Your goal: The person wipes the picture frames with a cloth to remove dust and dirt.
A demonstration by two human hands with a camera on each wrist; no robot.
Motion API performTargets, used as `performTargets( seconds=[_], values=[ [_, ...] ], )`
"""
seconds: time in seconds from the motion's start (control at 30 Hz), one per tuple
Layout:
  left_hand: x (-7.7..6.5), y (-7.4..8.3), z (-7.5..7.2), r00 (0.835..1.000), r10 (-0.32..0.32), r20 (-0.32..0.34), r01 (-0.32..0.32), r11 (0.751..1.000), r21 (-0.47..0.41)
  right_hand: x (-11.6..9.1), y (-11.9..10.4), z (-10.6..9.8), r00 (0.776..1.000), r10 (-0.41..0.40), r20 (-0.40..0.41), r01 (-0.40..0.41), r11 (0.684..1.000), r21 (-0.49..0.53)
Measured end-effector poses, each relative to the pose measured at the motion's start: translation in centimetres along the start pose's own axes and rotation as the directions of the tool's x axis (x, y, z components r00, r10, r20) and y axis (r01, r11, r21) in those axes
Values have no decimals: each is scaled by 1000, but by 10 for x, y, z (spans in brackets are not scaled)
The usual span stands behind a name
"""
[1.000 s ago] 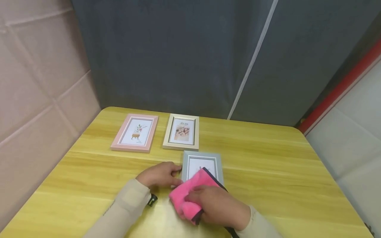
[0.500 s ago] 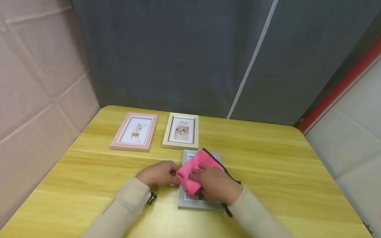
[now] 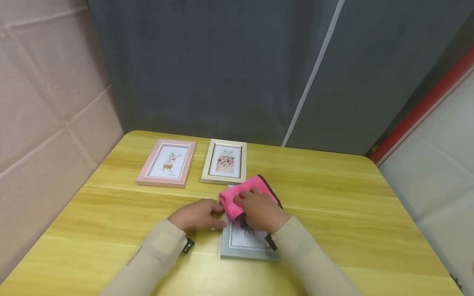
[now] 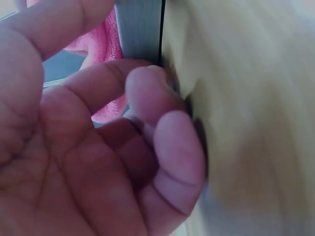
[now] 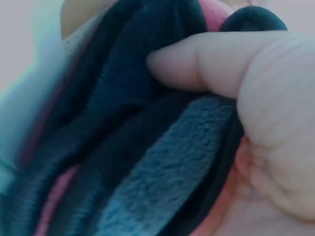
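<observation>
A grey-blue picture frame (image 3: 252, 253) lies face up on the table in front of me, its upper part covered by a folded pink cloth (image 3: 231, 203) with dark edging. My right hand (image 3: 261, 209) grips the cloth and presses it onto the frame's far half. In the right wrist view the thumb holds down the cloth's dark grey underside (image 5: 162, 167). My left hand (image 3: 198, 214) holds the frame by its left edge with thumb and fingers. The left wrist view shows its fingers (image 4: 179, 147) curled low against the table beside the frame's side (image 4: 140, 29).
Behind lie a pink picture frame (image 3: 142, 179) with a plant print and a cream-gold frame (image 3: 206, 164) with a flower print. The yellow wood-grain table (image 3: 352, 213) ends at a dark curtain (image 3: 203, 74). A pale padded wall (image 3: 48, 123) flanks the left.
My right hand and the cloth have slid away from me, from the frame's near part to its far part, uncovering the near end. The left hand has stayed at the left edge.
</observation>
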State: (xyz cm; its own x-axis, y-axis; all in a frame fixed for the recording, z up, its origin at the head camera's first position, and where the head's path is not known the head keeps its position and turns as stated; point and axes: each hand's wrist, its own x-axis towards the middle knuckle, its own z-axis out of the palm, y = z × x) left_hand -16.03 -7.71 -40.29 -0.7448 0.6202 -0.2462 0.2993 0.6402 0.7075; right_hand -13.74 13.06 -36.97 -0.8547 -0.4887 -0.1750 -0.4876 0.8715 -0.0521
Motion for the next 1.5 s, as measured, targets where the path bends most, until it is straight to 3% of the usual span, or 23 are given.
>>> performTargets(
  seconds=[0.1, 0.23, 0.3, 0.37, 0.47, 0.6, 0.8, 1.13, 1.5],
  values=[
    [0, 0, 0, 1000, 4, -2, -4, 1000, -15, -5, 8, -1, 999, -29, -32, 33, 986, 166],
    [-2, 1, 1, 1000, -7, -5, 6, 1000, -29, -22, 17, -8, 991, -117, -59, 131, 910, 393],
    [-3, 2, 2, 1000, -20, -5, 19, 999, -45, -34, 19, -11, 981, -184, -55, 188, 870, 456],
    [-3, 2, 2, 999, -34, -9, 34, 998, -54, -46, 18, -12, 973, -228, -39, 220, 858, 464],
    [-3, 2, 2, 997, -69, -22, 67, 996, -53, -60, 11, -8, 955, -296, -12, 274, 870, 409],
    [-3, 3, 2, 993, -115, -32, 114, 993, -39, -68, -5, -2, 946, -321, 46, 299, 918, 260],
    [-4, 4, 0, 994, -109, -22, 108, 994, -21, -64, -20, 3, 969, -237, 71, 226, 965, 136],
    [-3, 3, 1, 999, -41, -14, 41, 999, 4, -41, -9, 3, 987, -157, 38, 152, 983, 103],
    [-5, 6, -2, 1000, -10, -9, 11, 998, 61, -16, -3, -2, 996, -45, 73, 39, 996, 79]
  ],
)
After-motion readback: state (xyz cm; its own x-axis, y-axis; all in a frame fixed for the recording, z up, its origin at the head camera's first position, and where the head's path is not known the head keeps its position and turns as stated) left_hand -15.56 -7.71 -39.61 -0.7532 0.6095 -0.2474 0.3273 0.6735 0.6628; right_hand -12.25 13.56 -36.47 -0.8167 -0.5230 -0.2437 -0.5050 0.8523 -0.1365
